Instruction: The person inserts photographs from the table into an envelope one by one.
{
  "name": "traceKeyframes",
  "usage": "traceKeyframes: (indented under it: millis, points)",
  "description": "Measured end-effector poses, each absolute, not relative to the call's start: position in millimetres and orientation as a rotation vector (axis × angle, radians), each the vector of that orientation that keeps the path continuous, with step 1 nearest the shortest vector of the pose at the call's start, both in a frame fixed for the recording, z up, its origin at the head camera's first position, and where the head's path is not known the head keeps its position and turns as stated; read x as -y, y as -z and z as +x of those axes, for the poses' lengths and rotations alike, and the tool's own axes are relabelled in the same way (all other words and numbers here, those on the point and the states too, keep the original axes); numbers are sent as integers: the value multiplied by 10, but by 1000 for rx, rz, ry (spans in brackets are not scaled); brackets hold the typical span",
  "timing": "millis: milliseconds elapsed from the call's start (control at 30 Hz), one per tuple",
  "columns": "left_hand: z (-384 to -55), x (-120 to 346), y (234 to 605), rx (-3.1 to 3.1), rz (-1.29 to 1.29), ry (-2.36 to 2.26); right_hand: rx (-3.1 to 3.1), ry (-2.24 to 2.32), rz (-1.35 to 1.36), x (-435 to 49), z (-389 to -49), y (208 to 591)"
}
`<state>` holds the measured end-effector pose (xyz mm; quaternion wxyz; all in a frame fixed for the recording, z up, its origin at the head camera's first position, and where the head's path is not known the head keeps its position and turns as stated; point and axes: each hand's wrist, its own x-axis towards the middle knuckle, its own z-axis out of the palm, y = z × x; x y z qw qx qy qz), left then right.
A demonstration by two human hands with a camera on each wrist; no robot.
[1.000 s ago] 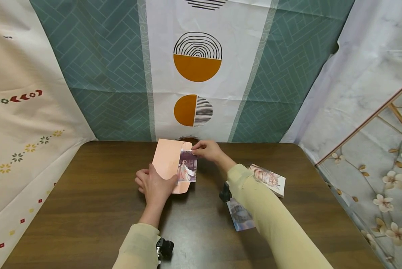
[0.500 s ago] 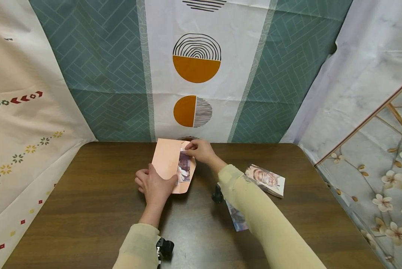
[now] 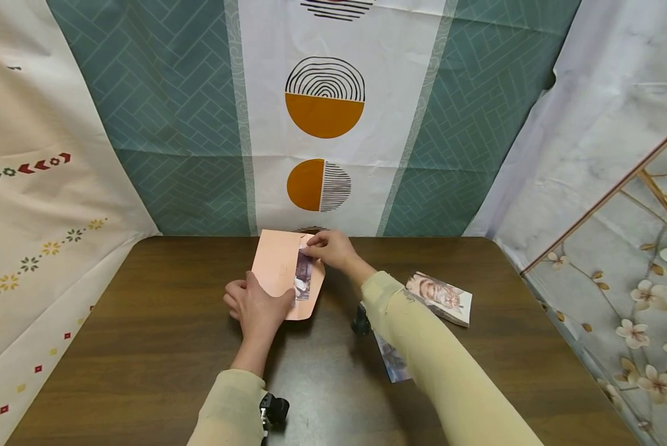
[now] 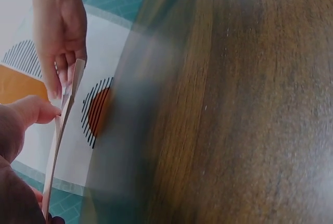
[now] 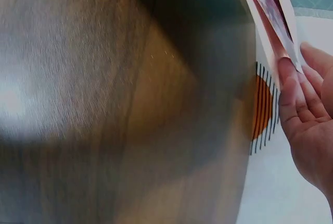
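Over table [image 3: 144,347], our left hand [image 3: 260,306] pinches envelope [image 3: 272,260]; our right hand [image 3: 335,251] pinches card [image 3: 303,277], which sits partway inside envelope. We should keep envelope gaping, card square to it, push gently lest corners snag.

Both arms reach from the near side toward the far middle, in pale yellow sleeves [image 3: 445,365] that leave the wrists [image 3: 248,358] bare. The left arm [image 3: 229,412] rises from the near side, left of the middle; the left hand [image 3: 260,306] shows its back, thumb [image 3: 284,303] stretched to the right, fingers [image 3: 234,297] bent at the left in a grip. The right arm [image 3: 423,334] slants in from the near right (more of it shows), and the right hand [image 3: 336,251], farther off than the left, pinches with its fingertips, palm visible from its own wrist.
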<state>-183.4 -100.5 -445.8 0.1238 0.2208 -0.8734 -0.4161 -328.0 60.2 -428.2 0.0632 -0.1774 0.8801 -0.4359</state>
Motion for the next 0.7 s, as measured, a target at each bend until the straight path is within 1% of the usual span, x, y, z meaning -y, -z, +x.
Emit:
traceKeyframes:
  millis: [200,400,700]
  points:
    - [-1831,1010,4433,2545,648,1202,-2446,1425,-443,-689,-3262,4205]
    - [-1827,1005,4423,2533,643,1187,-2190,1570,-344,-757,-3261,4226]
    - [-1820,1003,4403,2528,651,1203,-2065,1533,-333,-758,-3248,4257]
